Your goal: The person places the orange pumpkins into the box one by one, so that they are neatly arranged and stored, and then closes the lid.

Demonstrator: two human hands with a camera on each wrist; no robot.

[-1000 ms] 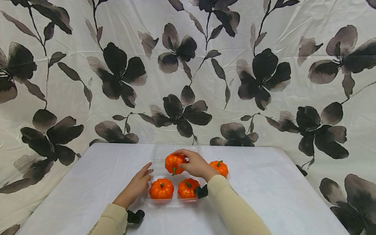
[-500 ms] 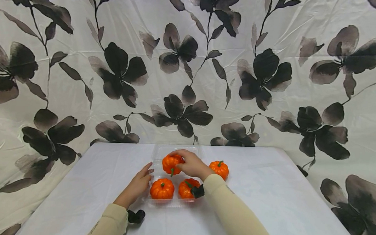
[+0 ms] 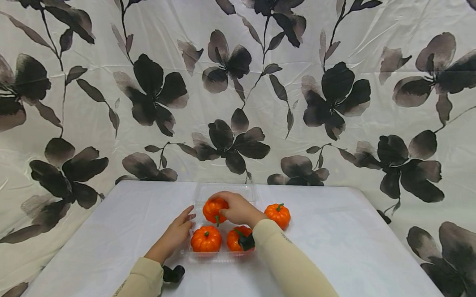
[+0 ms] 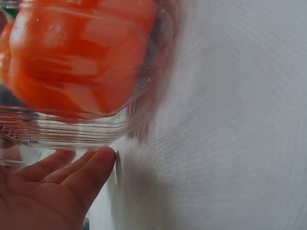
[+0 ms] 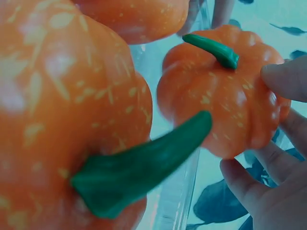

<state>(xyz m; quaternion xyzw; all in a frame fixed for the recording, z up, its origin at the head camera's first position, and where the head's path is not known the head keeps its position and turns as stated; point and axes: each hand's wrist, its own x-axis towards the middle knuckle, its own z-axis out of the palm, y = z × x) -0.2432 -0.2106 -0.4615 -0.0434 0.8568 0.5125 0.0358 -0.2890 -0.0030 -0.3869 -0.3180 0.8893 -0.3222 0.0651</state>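
Observation:
My right hand [image 3: 239, 210] grips a small orange toy pumpkin [image 3: 213, 210] over the back left part of a clear plastic container [image 3: 222, 254]. In the right wrist view, the thumb and fingers hold this pumpkin [image 5: 216, 100] by its side, its green stem tipped over. Two more pumpkins sit in the container's front half: one at front left [image 3: 206, 239], one at front right [image 3: 235, 239], the latter partly hidden by the wrist camera. My left hand [image 3: 175, 232] is at the container's left side; in the left wrist view its straight fingers [image 4: 91, 175] touch the clear wall.
Another orange pumpkin [image 3: 278, 215] rests on the white-covered table [image 3: 337, 261], right of the container. A clear lid-like panel [image 3: 225, 189] lies at the container's back. Behind the table hangs a floral cloth [image 3: 279, 137]. Black wrist cameras sit beside both sleeves.
My right hand has shifted slightly left with the pumpkin it grips. The wrist camera now covers more of the front right pumpkin. My left hand has stayed in place.

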